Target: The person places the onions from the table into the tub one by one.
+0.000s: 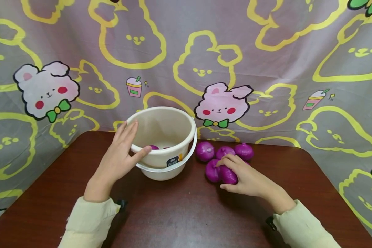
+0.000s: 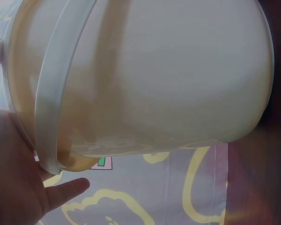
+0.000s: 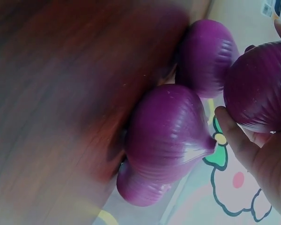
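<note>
A cream bucket [image 1: 161, 174] stands on the table, with purple onions [image 1: 154, 147] partly showing inside behind its front rim. My left hand [image 1: 116, 155] rests on the bucket's left rim, its fingers straight and its thumb along the front edge. In the left wrist view a finger [image 2: 70, 193] reaches past the rim beside the white handle [image 2: 61, 70]. My right hand [image 1: 240, 175] grips a purple onion [image 1: 228, 174] between thumb and fingers. Close beside it sits another onion [image 1: 212, 170]. The right wrist view shows the held onion [image 3: 260, 89] above the others.
More onions [image 1: 205, 151] sit behind the right hand, to the right of the bucket. The brown table [image 1: 179, 210] meets a patterned curtain [image 1: 161, 79] at its back edge. The bucket's handle [image 1: 173, 168] hangs down across its front.
</note>
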Tool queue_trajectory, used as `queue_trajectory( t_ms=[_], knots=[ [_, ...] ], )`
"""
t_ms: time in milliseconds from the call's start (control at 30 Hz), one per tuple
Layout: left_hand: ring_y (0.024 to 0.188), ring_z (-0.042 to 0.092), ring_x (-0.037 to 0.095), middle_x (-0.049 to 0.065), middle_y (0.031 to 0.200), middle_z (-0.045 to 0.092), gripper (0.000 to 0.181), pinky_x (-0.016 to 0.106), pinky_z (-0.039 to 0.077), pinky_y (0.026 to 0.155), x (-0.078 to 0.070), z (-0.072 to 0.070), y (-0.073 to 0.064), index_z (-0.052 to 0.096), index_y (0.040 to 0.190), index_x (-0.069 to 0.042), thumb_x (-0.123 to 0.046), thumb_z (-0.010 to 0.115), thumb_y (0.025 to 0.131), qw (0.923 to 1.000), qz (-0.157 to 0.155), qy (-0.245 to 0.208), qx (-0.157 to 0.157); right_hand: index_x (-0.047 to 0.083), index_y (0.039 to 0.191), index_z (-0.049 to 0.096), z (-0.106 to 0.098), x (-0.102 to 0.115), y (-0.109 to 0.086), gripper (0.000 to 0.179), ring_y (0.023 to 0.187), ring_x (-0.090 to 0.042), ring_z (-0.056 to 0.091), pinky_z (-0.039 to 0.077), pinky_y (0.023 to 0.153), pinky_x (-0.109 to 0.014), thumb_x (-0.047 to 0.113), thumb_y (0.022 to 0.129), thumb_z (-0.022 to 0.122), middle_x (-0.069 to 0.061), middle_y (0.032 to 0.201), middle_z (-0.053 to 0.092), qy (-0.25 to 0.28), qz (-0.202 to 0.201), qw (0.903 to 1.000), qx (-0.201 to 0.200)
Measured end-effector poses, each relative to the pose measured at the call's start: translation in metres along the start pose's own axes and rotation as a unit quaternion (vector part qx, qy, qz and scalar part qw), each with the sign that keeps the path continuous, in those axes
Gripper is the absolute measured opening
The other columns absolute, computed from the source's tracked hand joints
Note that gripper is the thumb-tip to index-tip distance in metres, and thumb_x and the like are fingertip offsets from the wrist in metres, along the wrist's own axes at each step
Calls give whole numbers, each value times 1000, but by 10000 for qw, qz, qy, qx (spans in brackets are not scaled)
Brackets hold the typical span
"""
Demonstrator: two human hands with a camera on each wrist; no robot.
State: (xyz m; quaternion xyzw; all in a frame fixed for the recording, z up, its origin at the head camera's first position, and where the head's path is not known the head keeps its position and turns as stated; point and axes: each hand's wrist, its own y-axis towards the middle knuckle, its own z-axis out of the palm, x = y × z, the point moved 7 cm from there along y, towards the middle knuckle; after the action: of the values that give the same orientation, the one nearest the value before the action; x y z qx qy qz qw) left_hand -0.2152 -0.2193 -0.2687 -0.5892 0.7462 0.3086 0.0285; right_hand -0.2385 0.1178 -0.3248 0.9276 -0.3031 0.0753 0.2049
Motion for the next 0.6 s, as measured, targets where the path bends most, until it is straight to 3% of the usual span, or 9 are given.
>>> queue_trajectory(
  t_ms=[600],
  knots=[
    [155, 7, 35, 10, 166, 22, 91, 68, 23, 116, 0, -1, -1, 20, 159, -10, -60, 57, 93, 10000, -46, 6, 37, 17, 123, 59, -11, 0, 15, 54, 118, -10, 50, 56, 93, -38, 29, 77, 85, 7, 124, 54, 609, 416, 9971, -157]
  ],
)
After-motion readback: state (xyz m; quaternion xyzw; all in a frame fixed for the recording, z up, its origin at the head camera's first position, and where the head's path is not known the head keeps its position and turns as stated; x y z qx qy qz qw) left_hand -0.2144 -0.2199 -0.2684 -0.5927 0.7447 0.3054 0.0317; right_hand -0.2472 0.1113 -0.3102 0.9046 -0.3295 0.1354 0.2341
